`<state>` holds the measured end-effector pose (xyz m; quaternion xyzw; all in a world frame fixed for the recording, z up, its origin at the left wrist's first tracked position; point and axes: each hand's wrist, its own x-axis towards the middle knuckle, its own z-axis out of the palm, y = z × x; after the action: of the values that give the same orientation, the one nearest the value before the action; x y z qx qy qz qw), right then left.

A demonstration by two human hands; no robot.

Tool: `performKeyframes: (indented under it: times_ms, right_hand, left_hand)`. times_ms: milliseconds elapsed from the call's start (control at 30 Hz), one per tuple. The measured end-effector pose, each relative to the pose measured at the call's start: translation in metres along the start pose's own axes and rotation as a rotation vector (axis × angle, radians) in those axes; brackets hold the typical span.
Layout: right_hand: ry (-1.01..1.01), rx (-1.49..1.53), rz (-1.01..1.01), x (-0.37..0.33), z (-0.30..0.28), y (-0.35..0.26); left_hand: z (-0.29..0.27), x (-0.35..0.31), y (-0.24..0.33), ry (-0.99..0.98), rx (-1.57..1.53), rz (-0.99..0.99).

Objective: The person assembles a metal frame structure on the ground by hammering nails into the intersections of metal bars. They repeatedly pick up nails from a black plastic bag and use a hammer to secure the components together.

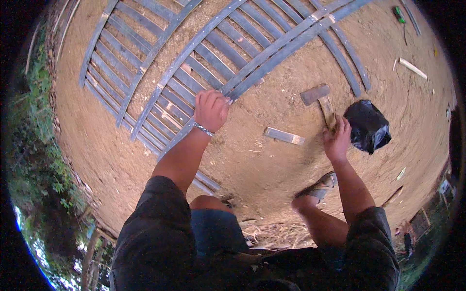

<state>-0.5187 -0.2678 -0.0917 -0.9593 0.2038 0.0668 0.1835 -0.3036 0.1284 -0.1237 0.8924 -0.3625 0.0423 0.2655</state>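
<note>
My left hand (212, 109), with a chain bracelet at the wrist, is closed at a rail joint of a grey slatted frame (221, 48) lying on the ground. A small pale tip shows beside its fingers, but what they pinch is hidden. On the right, my right hand (338, 138) is closed round the lower end of a wooden-handled hammer (326, 106). The hammer's dark, blocky head points away from me. Right beside that hand sits a crumpled black plastic bag (369, 127). A short grey slat (285, 136) with a bare wood end lies between my hands.
Another slatted panel (124, 43) lies at the far left, beside the first. Two curved strips (340, 60) reach out past the frame on the right. A green-handled screwdriver (399, 15) and a pale stick (412, 69) rest on the dirt. Green plants (36, 145) border the left.
</note>
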Motion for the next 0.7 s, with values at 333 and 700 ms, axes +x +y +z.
performKeyframes:
  times_ms: [333,700]
  right_hand:
    - [0.217,-0.035,0.089,-0.014,0.031,0.001]
    - [0.113,-0.015,0.268,-0.049,0.037,-0.040]
  left_hand:
    - [-0.006,0.009,0.009,0.092,-0.043,-0.036]
    - [0.005,0.002,0.009,0.146,-0.031,-0.042]
